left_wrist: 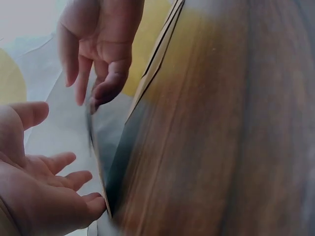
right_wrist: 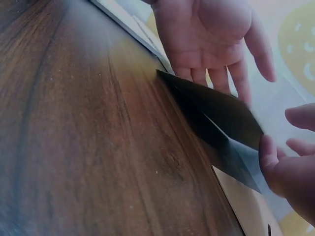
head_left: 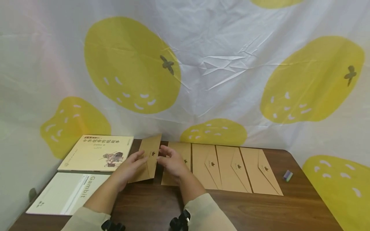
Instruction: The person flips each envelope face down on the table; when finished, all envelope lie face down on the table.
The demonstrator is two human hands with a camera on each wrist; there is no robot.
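Observation:
In the head view a brown kraft envelope (head_left: 152,154) stands tilted above the table, its right side raised. My left hand (head_left: 130,166) lies against its left part, fingers outstretched. Seen from the right wrist, the fingers of that left hand (right_wrist: 206,44) reach past the envelope's dark underside (right_wrist: 221,108). My right hand (head_left: 174,162) has its fingertips at the raised right edge, fingers loosely bent. The left wrist view shows the envelope (left_wrist: 101,172) nearly edge-on, between my left hand (left_wrist: 49,187) and my right hand (left_wrist: 101,44).
Several more kraft envelopes (head_left: 226,166) lie side by side to the right, one partly under my right hand. A cream book (head_left: 83,154) and a pale green book (head_left: 57,189) lie at left. A small purple-and-green block (head_left: 287,175) sits far right. A patterned cloth (head_left: 219,89) hangs behind the table.

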